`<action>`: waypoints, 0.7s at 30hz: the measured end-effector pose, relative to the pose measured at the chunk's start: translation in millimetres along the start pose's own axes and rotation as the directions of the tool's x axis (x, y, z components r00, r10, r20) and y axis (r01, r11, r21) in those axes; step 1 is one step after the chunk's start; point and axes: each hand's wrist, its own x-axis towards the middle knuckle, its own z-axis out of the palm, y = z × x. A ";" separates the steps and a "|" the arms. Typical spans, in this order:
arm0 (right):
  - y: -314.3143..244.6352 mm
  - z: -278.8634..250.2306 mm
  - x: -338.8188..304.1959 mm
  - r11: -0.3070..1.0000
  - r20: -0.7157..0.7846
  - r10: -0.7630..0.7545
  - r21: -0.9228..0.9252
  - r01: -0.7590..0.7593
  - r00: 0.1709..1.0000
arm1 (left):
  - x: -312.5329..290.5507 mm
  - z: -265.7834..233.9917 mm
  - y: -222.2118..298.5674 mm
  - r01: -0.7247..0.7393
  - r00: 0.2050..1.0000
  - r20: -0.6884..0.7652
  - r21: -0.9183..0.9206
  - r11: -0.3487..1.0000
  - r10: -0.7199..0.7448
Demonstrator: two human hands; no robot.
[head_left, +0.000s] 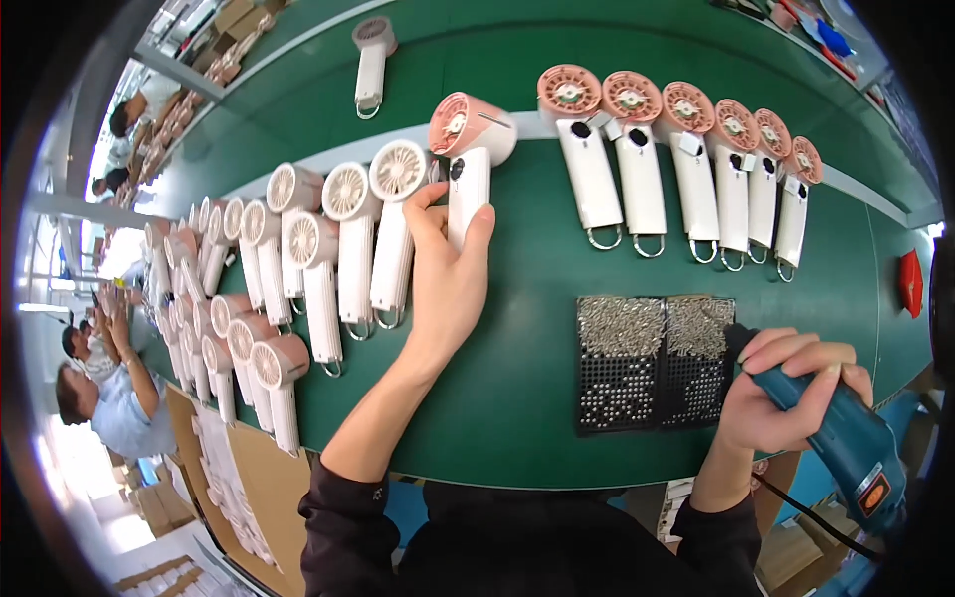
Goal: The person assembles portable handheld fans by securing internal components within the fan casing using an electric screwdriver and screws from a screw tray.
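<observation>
My left hand [450,254] is closed around the white handle of a handheld fan [470,189], whose pink head faces up and to the left. In my right hand [796,388] is a teal electric screwdriver [851,438] with a black nose and a cord. Its tip is over the right edge of a black screw tray [657,393], beside the silver screws [696,326] heaped in the tray's far part. More screws sit in the holes of its near part. Whether a screw is on the tip is too small to tell.
Several open-backed pink fans [688,107] lie in a row at the far right. Finished-looking white-grilled fans [348,191] crowd the left side of the green table [477,428]. One fan [373,60] lies beyond the rail. A red object [909,283] is at the right; a person [119,398] works at the left.
</observation>
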 end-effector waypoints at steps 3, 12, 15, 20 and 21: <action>0.3 -4.1 -1.0 1.000 0.039 0.024 0.006 -0.025 0.999 | 15.4 20.0 -6.7 -0.036 0.999 0.005 0.099 0.994 0.036; -6.4 -14.3 2.3 0.991 0.104 0.132 -0.043 -0.128 0.986 | 29.2 29.5 21.9 -0.317 0.941 0.272 0.490 0.812 0.203; -1.8 -13.7 2.4 0.988 0.102 0.155 -0.046 -0.151 0.983 | 39.6 17.5 29.0 -0.308 0.927 0.358 0.567 0.764 0.108; 9.0 -13.8 1.9 0.998 0.043 0.066 0.018 -0.066 0.997 | 127.4 -20.8 55.1 -0.378 0.926 0.246 0.630 0.678 0.288; 11.6 -16.3 0.7 0.998 0.044 0.042 0.046 -0.044 0.998 | 163.1 -30.6 50.4 -0.337 0.940 0.187 0.646 0.685 0.287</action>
